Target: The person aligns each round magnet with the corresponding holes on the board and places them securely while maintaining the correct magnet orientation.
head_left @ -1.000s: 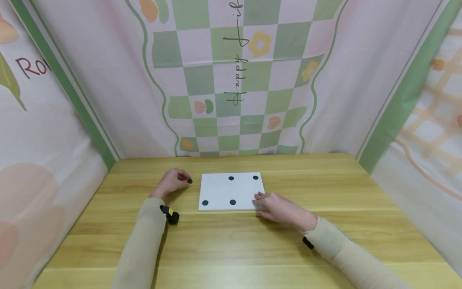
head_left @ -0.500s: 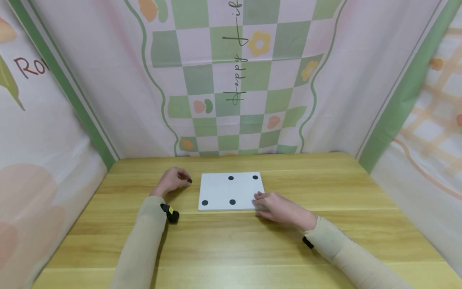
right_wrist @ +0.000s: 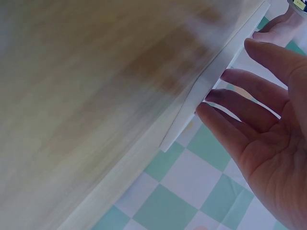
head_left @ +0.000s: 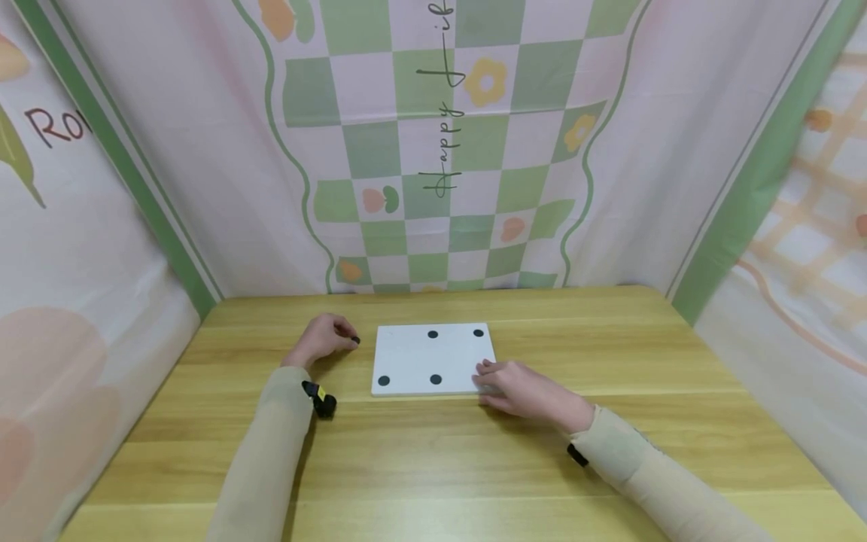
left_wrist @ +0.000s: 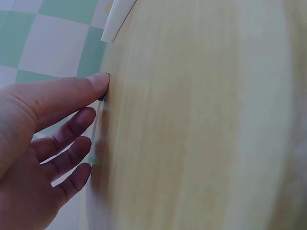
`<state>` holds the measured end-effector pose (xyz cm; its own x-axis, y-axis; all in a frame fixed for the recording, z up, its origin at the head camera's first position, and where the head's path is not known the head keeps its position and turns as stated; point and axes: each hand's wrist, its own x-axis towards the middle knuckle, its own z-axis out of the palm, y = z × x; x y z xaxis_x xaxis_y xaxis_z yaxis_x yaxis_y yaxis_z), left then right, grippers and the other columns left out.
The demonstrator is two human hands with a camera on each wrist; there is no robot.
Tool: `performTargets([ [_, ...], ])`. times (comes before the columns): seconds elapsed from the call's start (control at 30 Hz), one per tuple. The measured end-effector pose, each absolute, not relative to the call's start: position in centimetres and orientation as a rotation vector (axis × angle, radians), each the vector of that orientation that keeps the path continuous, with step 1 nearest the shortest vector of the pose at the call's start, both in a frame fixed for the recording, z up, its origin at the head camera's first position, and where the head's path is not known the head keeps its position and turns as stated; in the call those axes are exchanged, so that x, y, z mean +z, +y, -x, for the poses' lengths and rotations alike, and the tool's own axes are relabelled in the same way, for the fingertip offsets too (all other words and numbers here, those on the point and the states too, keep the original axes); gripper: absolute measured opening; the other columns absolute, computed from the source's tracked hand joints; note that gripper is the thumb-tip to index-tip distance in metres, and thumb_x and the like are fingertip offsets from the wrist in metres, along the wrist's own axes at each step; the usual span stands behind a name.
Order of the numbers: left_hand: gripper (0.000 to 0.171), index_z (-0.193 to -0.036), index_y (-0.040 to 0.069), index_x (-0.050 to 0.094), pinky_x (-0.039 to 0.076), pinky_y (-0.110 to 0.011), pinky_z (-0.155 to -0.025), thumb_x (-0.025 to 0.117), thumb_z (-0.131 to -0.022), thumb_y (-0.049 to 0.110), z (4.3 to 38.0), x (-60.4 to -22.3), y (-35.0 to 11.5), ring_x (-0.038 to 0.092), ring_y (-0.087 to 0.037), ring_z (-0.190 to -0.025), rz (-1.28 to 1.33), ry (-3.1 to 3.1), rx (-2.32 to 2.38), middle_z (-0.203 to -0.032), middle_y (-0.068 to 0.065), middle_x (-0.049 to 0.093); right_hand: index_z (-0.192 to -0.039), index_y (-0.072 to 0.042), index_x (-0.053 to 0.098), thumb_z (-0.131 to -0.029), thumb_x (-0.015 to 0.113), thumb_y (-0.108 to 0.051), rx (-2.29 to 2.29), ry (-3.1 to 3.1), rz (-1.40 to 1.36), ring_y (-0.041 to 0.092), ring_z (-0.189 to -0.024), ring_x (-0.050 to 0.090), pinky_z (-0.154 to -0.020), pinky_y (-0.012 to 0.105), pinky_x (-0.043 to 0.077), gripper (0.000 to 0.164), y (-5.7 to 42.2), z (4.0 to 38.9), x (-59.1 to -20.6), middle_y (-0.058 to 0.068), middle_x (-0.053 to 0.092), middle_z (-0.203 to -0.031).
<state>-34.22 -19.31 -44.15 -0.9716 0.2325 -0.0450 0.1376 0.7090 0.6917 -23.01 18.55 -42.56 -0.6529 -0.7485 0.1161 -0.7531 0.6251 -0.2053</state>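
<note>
A white rectangular board (head_left: 406,357) lies flat on the table, with several round black discs (head_left: 436,379) spread over its face. To the left of the board, my left hand (head_left: 325,336) pinches a small black disc (head_left: 355,340) between thumb and forefinger, low at the table. In the left wrist view the thumb covers most of this disc (left_wrist: 101,97), and the other fingers bend loosely. At the board's near right corner rests my right hand (head_left: 524,389), its fingers relaxed. The right wrist view has those fingers along the board's edge (right_wrist: 187,112); whatever lies under them is hidden.
The wooden table (head_left: 420,467) reaches back to a patterned cloth (head_left: 433,150) hanging behind it. More cloth hangs at the left and right sides. A small black camera (head_left: 321,401) is strapped to the left wrist.
</note>
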Motion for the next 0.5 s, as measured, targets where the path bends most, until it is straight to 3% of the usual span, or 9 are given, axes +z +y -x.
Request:
performTargets([
  [0.5,0.015,-0.091,0.01,0.071,0.051,-0.035,-0.08,0.077,-0.079,0.018,34.37,-44.3,-19.27,0.06,-0.02,-0.087,-0.296,2.787,1.07,-0.094,-0.006,0.067,-0.115,0.001,0.066,-0.088,0.066,-0.012,0.374,-2.805,-1.304,0.037,-0.114,0.059,-0.091,0.041,0.053,0.03,18.56,22.93,-42.59,0.023,0.063,-0.12],
])
